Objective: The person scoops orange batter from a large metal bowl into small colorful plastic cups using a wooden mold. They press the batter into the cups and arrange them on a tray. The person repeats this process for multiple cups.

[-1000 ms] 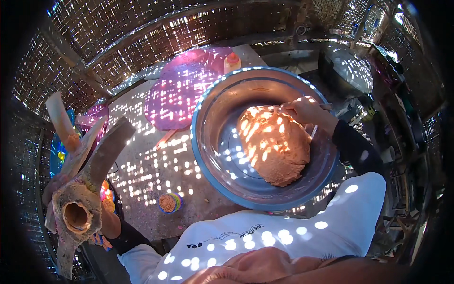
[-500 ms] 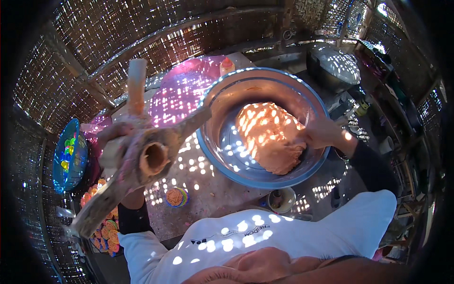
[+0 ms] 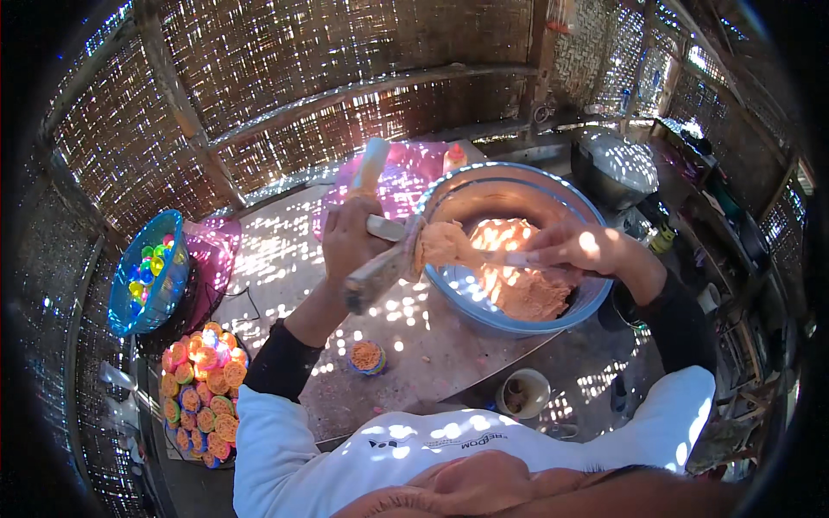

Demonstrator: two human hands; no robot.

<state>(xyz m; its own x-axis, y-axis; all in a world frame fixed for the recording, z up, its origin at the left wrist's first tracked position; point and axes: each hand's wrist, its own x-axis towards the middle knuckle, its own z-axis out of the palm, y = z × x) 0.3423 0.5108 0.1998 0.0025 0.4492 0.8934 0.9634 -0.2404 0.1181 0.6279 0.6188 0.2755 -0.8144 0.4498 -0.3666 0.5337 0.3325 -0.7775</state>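
Head: left grip [image 3: 352,240] clenched above table [image 3: 423,375].

The surface [image 3: 423,367] lies open between small cup [image 3: 367,356] and basin [image 3: 527,326]. The wooden tool [image 3: 399,266] obstructs the basin's left side.

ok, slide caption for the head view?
Left hand gripping a branched wooden tool, right hand holding a utensil to orange dough, at a blue basin.
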